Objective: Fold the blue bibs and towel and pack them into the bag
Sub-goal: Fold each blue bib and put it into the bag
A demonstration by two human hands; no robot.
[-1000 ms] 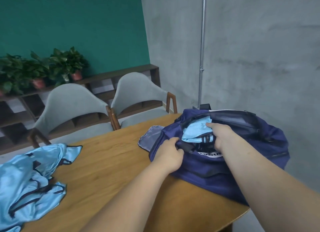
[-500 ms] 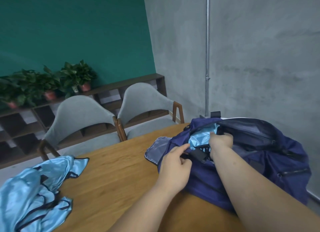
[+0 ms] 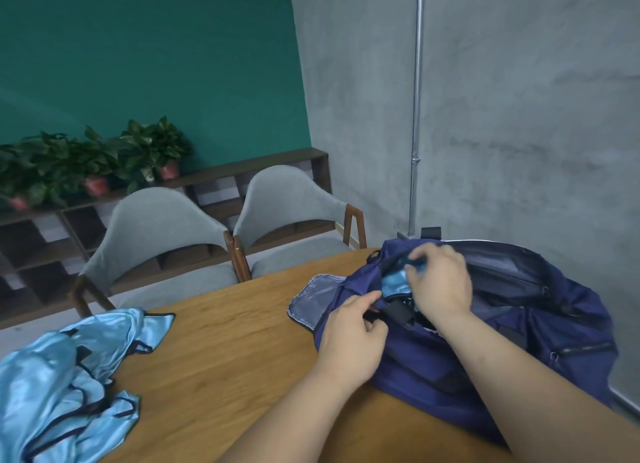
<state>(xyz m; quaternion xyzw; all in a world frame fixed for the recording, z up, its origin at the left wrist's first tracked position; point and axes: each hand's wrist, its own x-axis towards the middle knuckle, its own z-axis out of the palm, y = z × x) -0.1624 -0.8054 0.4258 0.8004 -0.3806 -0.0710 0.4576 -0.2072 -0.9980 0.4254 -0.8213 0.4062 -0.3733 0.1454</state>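
Note:
A navy bag point(image 3: 519, 331) lies open on the right end of the wooden table point(image 3: 225, 358). A folded light-blue cloth point(image 3: 394, 283) sits inside its opening, mostly hidden; I cannot tell whether it is a bib or the towel. My right hand point(image 3: 441, 284) is over the opening, fingers curled and pinching the top of that cloth. My left hand point(image 3: 351, 338) grips the bag's near rim beside a black strap. A loose pile of shiny light-blue bibs point(image 3: 65, 376) with dark trim lies at the table's left edge.
Two grey chairs point(image 3: 162, 234) stand at the table's far side. Behind them a low dark shelf carries potted plants point(image 3: 97, 161). A grey wall with a metal pipe point(image 3: 417, 109) is close behind the bag. Bare wood lies between the bibs and the bag.
My right hand has pushed the light-blue cloth deeper into the bag, so less of it shows. My left hand has stayed on the bag's near rim.

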